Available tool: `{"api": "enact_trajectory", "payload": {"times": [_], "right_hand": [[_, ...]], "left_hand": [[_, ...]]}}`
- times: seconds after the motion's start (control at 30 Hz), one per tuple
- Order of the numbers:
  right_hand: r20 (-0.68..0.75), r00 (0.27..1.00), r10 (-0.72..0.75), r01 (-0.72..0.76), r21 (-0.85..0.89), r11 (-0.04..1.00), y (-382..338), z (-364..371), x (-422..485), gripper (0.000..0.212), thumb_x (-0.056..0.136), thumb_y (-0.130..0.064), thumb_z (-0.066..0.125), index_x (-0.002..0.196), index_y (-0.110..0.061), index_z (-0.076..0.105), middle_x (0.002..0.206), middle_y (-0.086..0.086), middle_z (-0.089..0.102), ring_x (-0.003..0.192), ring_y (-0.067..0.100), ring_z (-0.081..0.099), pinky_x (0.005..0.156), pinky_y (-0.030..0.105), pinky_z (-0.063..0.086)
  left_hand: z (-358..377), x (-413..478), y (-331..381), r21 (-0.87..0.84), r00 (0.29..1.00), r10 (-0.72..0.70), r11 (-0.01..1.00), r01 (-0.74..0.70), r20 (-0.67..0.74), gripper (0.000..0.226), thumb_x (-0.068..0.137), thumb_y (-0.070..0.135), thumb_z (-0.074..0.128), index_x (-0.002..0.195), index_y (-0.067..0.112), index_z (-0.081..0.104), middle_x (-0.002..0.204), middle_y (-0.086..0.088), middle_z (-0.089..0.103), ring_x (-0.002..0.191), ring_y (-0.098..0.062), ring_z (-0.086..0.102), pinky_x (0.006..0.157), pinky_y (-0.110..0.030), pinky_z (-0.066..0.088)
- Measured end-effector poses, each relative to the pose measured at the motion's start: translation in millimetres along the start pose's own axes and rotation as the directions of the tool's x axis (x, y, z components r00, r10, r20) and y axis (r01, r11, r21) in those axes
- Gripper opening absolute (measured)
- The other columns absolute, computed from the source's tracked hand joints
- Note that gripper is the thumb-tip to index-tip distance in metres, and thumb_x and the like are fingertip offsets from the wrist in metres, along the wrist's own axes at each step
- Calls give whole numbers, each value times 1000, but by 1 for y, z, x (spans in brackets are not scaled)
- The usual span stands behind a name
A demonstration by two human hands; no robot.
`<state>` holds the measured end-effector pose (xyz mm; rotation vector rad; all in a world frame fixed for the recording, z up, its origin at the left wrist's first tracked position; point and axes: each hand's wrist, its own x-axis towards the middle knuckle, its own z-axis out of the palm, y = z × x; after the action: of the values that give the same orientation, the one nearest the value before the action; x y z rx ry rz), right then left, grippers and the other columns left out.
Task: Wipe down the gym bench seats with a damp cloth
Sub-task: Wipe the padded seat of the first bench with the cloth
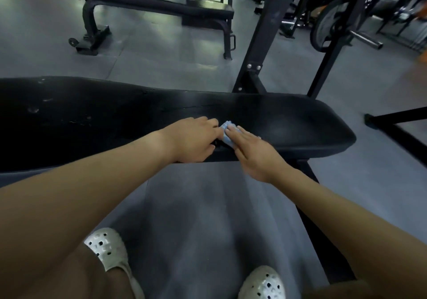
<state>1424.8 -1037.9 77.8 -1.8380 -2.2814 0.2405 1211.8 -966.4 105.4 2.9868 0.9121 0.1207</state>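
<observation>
Head view, the only view supplied.

The near black padded vinyl bench seat runs left to right across the middle of the frame. A small light blue ribbed cloth lies bunched on the seat, right of centre and close to its near edge.

The right hand lies flat with straight fingers, pressing down on the cloth; it does not grip it. The left hand rests knuckles-up on the seat just left of the cloth, its fingertips meeting the cloth's left edge. Whether those fingers pinch the cloth cannot be told; the tips are hidden.

The seat's upholstery shows cracks and scuffs along its far edge and left portion.

Beyond, a second black flat bench stands on the grey rubber floor, well apart. A black steel rack upright rises just behind the near seat, and a dark round weight plate hangs at far right. White perforated clogs show at the bottom.

Risks, as judged:
- The cloth is held by flat pressure alone near the seat's edge; a stroke toward the near side could push it off onto the floor.
- Bunched as it is, the cloth covers little surface, so strips of seat may be missed.
- The cracked vinyl may snag the fabric or take in moisture.
</observation>
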Motion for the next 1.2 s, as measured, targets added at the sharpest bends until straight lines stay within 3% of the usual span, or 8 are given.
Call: {"api": "enact_trajectory", "payload": {"times": [0.2, 0.4, 0.47, 0.53, 0.7, 0.8, 1.0, 1.2], "right_hand": [[-49, 995, 85, -84, 11, 996, 67, -9, -34, 55, 106, -19, 40, 159, -29, 31, 166, -14, 26, 153, 7, 20, 124, 37, 27], [-230, 857, 461, -462, 54, 885, 126, -25, -59, 46, 107, -20, 37, 152, -24, 40, 156, 7, 43, 141, 30, 42, 103, 45, 42], [-268, 822, 502, -492, 108, 864, 125, -21, -58, 41, 106, -18, 36, 147, -18, 43, 147, 12, 47, 130, 36, 50, 98, 45, 44], [-313, 843, 438, -423, 117, 899, 112, -11, -57, 39, 104, -15, 38, 142, -13, 45, 141, 12, 49, 125, 37, 51, 96, 45, 44], [-220, 964, 148, -157, -23, 987, 95, 9, -62, 51, 106, -17, 43, 157, -16, 35, 164, 2, 33, 153, 25, 26, 118, 39, 32], [-233, 962, 145, -174, -111, 978, 118, 0, -62, 52, 103, -16, 48, 155, -18, 41, 161, -2, 39, 152, 26, 28, 117, 42, 35], [-478, 782, 400, -533, -181, 827, 175, -25, -87, 31, 100, -13, 49, 127, -19, 64, 132, -2, 63, 107, 31, 46, 81, 44, 50], [-477, 554, 682, -571, 379, 729, 162, -20, -85, 27, 98, -4, 41, 122, -11, 51, 115, 3, 37, 75, 12, 49, 71, 30, 50]], "left_hand": [[-1, 28, 28, -32, 999, 33, 999, -32, 39, 33, 103, 33, 48, 135, 29, 52, 127, 7, 52, 111, -15, 51, 92, -38, 50], [7, 47, 56, -13, 997, 79, 997, -79, 24, 32, 103, 31, 48, 134, 25, 52, 127, 5, 52, 112, -19, 52, 95, -41, 49], [12, 52, 60, 4, 996, 89, 996, -89, 12, 32, 103, 31, 48, 134, 25, 52, 128, 5, 52, 112, -19, 52, 96, -41, 48], [15, 57, 64, 19, 995, 95, 995, -95, -1, 33, 103, 32, 48, 135, 24, 52, 128, 4, 53, 111, -19, 53, 95, -41, 48], [17, 73, 77, 45, 994, 102, 994, -100, -36, 35, 102, 33, 49, 135, 23, 52, 129, 2, 52, 111, -21, 53, 93, -42, 48], [21, 80, 84, 31, 993, 116, 993, -115, -36, 38, 102, 33, 48, 138, 23, 51, 133, 2, 52, 113, -21, 53, 95, -43, 48], [29, 85, 87, 43, 991, 131, 991, -129, -37, 40, 103, 34, 49, 141, 21, 49, 136, 2, 50, 116, -20, 52, 96, -41, 49], [34, 92, 89, 52, 987, 128, 991, -123, -98, 39, 102, 34, 49, 138, 21, 52, 132, 1, 51, 113, -21, 53, 96, -41, 48]]}}
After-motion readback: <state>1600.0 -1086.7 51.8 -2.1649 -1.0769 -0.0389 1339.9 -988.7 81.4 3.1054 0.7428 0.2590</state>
